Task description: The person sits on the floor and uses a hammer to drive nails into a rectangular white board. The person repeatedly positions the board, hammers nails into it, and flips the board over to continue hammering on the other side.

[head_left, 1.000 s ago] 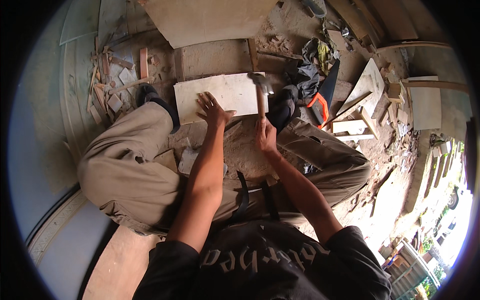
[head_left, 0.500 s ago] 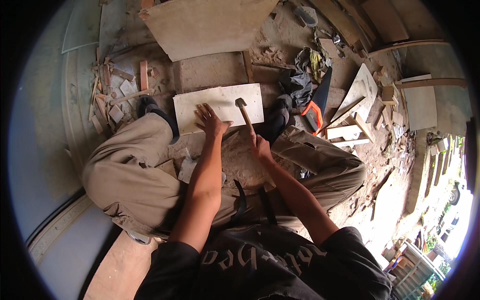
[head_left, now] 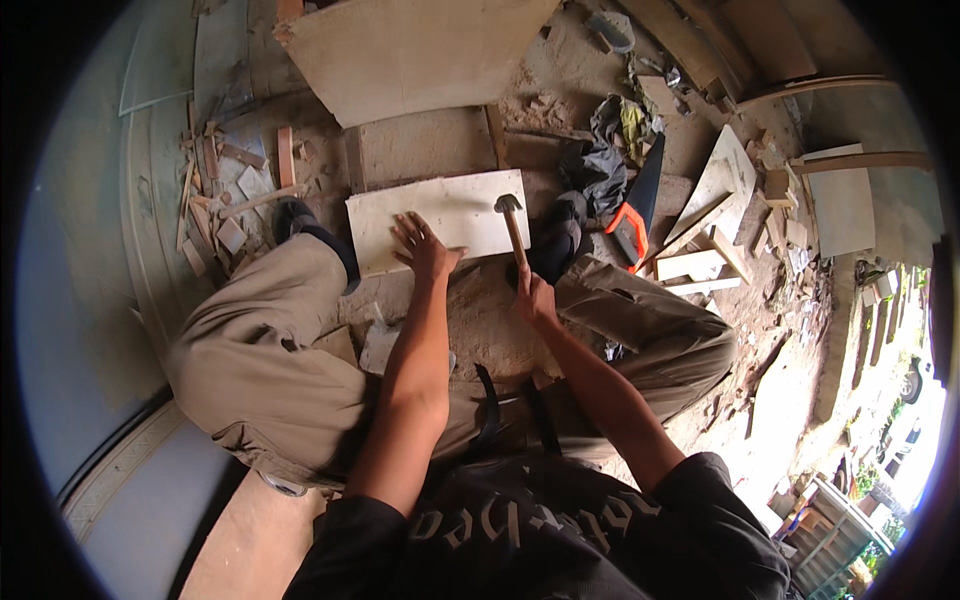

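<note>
A pale rectangular wooden board (head_left: pixel 460 210) lies across a frame of wooden pieces between my feet. My left hand (head_left: pixel 426 248) rests flat on the board with its fingers spread. My right hand (head_left: pixel 535 297) is wrapped round the wooden handle of a hammer (head_left: pixel 515 232). The hammer's dark metal head is over the right end of the board; whether it touches the wood I cannot tell.
A handsaw (head_left: pixel 635 215) with an orange and black handle lies to the right, beside a crumpled dark plastic bag (head_left: pixel 592 165). Wood offcuts (head_left: pixel 690 265) are scattered on both sides. A large wooden panel (head_left: pixel 415 55) stands at the far side.
The hammer head has shifted to the right, toward the board's right end, and its handle is now more upright in the picture. My left hand stays on the board.
</note>
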{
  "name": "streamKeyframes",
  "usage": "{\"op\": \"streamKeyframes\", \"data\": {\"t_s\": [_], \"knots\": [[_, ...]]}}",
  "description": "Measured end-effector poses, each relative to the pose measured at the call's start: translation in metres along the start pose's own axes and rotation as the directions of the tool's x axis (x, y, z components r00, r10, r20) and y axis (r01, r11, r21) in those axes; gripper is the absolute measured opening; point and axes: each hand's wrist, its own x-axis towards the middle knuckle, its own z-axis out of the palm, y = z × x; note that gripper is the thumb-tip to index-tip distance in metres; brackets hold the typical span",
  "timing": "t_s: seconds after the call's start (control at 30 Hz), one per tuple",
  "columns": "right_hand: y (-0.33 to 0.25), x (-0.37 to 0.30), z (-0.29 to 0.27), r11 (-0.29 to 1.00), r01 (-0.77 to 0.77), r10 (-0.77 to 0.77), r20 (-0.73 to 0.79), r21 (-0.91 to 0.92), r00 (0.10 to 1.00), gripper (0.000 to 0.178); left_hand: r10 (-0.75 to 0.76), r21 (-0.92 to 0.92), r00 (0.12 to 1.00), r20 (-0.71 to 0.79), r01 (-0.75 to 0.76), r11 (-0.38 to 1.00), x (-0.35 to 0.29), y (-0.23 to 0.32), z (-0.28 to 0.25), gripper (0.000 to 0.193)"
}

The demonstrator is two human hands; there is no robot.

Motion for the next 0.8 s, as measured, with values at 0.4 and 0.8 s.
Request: {"op": "streamKeyframes", "data": {"t_s": [0.4, 0.8], "knots": [[-0.021, -0.009, 0.013, 0.979, 0.13, -0.127, -0.031, 0.159, 0.991, 0.057, 0.027, 0.004, 0.999, -0.018, -0.027, 1.0, 0.007, -0.007, 0.003, 0.137], [0.001, 0.001, 0.008, 0.978, -0.17, 0.146, 0.183, 0.123, 0.972, 0.075, -0.004, 0.016, 1.0, 0.025, 0.004, 1.0, -0.001, 0.002, -0.006, 0.135]]}}
